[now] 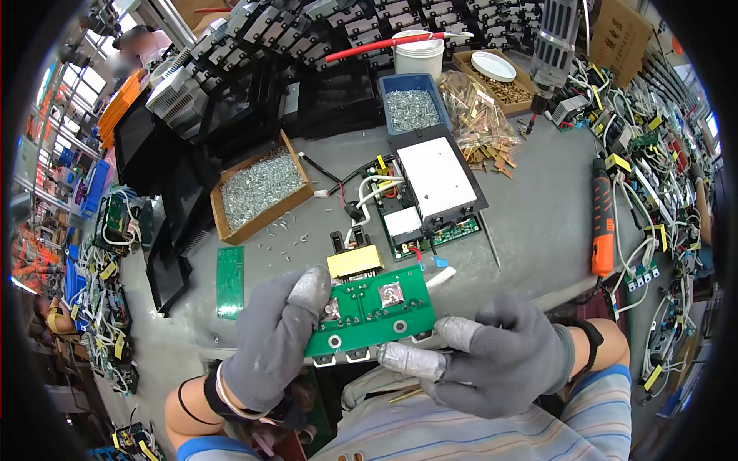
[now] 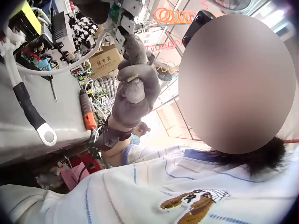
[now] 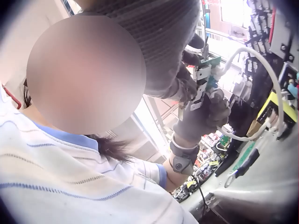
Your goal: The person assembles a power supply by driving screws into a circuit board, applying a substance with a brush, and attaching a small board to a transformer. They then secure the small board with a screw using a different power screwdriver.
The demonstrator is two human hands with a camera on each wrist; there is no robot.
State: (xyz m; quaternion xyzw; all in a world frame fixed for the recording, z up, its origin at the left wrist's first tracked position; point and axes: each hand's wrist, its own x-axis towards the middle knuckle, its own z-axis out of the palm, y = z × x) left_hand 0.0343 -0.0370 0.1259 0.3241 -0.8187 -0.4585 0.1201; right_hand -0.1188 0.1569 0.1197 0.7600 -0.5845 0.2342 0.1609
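Head view down over bench (image 1: 530, 230), close tilted wrist views facing back, sharing shirt (image 2: 140, 191)

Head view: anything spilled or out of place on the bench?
Yes. Loose screws lie scattered on the bench beside the cardboard tray full of them, as if spilled. Brass-coloured pieces also lie loose by the plastic bag. No damage is obvious.

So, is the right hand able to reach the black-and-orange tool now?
Probably yes: the tool lies on that side, with bare table between, though the right hand seems to hold a brass-coloured piece.
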